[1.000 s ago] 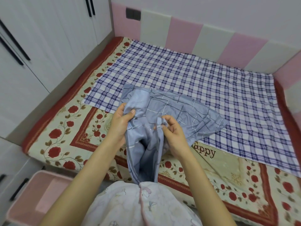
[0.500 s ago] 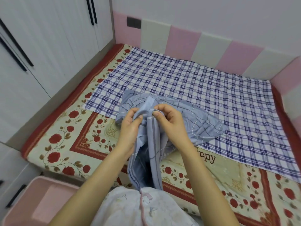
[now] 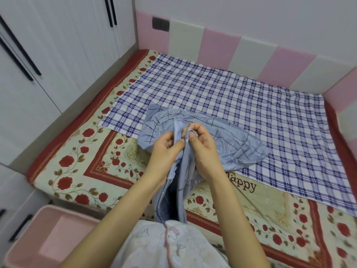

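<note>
Left hand (image 3: 166,149) and right hand (image 3: 202,146) both pinch the pillowcase (image 3: 228,144) hem, edges held together between them, likely to align its opening.

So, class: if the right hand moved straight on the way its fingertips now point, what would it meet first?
Probably the left hand: the right hand points leftward, with only the pinched fold of the blue-grey checked cloth between them.

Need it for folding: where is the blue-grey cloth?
Head view, centre: the blue-grey cloth is gripped by the left hand and right hand, its far part on the checked sheet.
</note>
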Motion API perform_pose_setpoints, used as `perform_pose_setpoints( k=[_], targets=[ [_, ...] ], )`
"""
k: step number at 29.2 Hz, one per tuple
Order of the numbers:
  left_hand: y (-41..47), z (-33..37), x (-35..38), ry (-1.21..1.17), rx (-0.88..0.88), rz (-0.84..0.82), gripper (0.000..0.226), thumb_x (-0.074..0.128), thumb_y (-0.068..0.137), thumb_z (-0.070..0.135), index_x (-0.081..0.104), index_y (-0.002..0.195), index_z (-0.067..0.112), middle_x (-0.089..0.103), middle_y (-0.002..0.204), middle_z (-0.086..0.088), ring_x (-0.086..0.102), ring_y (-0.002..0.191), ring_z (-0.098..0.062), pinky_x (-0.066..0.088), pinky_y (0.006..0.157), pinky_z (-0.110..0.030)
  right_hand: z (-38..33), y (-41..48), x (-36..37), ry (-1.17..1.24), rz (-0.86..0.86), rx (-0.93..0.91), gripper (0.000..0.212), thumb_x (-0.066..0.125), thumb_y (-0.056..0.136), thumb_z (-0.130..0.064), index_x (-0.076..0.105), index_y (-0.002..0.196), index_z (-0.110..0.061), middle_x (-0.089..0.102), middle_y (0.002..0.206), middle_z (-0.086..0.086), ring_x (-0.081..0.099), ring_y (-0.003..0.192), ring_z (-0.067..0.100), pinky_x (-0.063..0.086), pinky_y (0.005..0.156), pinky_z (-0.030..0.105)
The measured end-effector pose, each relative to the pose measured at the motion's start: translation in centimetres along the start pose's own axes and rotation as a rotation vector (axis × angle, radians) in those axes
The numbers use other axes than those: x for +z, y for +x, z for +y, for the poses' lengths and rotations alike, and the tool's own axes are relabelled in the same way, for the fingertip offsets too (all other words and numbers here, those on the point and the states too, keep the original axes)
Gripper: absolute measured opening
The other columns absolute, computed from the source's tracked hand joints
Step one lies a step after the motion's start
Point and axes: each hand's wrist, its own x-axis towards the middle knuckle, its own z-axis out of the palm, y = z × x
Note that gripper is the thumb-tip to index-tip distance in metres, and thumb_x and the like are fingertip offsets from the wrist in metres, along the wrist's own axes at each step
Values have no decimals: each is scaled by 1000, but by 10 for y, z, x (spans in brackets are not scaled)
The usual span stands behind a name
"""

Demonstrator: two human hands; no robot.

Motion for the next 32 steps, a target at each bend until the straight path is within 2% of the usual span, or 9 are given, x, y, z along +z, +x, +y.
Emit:
perform_pose_setpoints(
  k=[5, 7, 13, 16, 20, 22, 25, 30, 32],
  targets=[
    [2, -5, 2, 111, 62, 27, 18, 49, 97, 14, 57, 106, 27, 70, 102, -2, 68, 94, -14, 55, 80, -27, 1, -3, -7, 135, -48, 56, 8, 44, 96, -8, 50, 91, -12, 59, 80, -6, 58, 74, 7, 50, 70, 21],
    [2, -7, 2, 132, 75, 14, 18, 47, 97, 13, 55, 110, 24, 68, 105, -2, 67, 96, -12, 54, 81, -26, 1, -5, -9, 154, -70, 84, 14, 40, 98, -4, 50, 92, -11, 62, 80, -7, 60, 74, 5, 51, 69, 19],
    [3, -12, 0, 148, 98, -9, 21, 48, 98, 14, 53, 117, 18, 67, 111, -3, 65, 101, -13, 54, 86, -27, -2, -5, -15, -59, -123, 90, 7, 51, 92, -14, 58, 96, -14, 61, 89, 0, 59, 84, 14, 50, 80, 26],
    [2, -13, 2, 52, 45, 8, 15, 50, 95, 10, 55, 108, 15, 69, 96, -5, 68, 87, -18, 53, 75, -31, -7, -7, -17, -215, -170, 75, 16, 52, 94, -6, 65, 100, -13, 66, 98, 4, 62, 97, 18, 50, 89, 29],
    [4, -15, 2, 100, 125, 80, 9, 49, 96, 11, 55, 103, 9, 67, 96, -15, 67, 89, -26, 54, 79, -39, -17, -11, -12, -315, -200, 33, 15, 51, 92, -7, 64, 91, -15, 65, 84, -11, 60, 84, 6, 47, 78, 19],
    [6, -17, -3, 210, 230, 132, 5, 52, 96, 16, 54, 94, 12, 63, 80, -17, 60, 70, -32, 50, 66, -46, -23, -15, -13, -305, -209, -5, 14, 50, 92, -6, 61, 88, -15, 60, 77, -14, 55, 76, 1, 43, 73, 15],
    [5, -18, -6, 428, 372, 183, 11, 54, 95, 20, 52, 85, 16, 48, 55, 8, 38, 47, -12, 33, 47, -33, -31, -18, -16, -207, -204, -75, 17, 48, 93, 2, 56, 87, -11, 59, 75, -17, 53, 71, -4, 42, 69, 10],
    [-5, -17, 7, 585, 483, 158, 5, 52, 94, 24, 54, 91, 26, 53, 64, -1, 44, 50, -18, 39, 48, -41, -15, -5, -8, -30, -58, -42, 3, 61, 89, -18, 62, 86, -17, 60, 99, -5, 59, 94, 16, 49, 87, 35],
    [-6, -18, 9, 598, 487, 138, 6, 50, 93, 26, 55, 96, 27, 53, 64, 0, 44, 49, -17, 40, 48, -42, -6, -3, -8, 114, -8, 3, 6, 68, 82, -26, 66, 79, -21, 58, 115, -5, 57, 104, 18, 50, 89, 36]
  ],
)
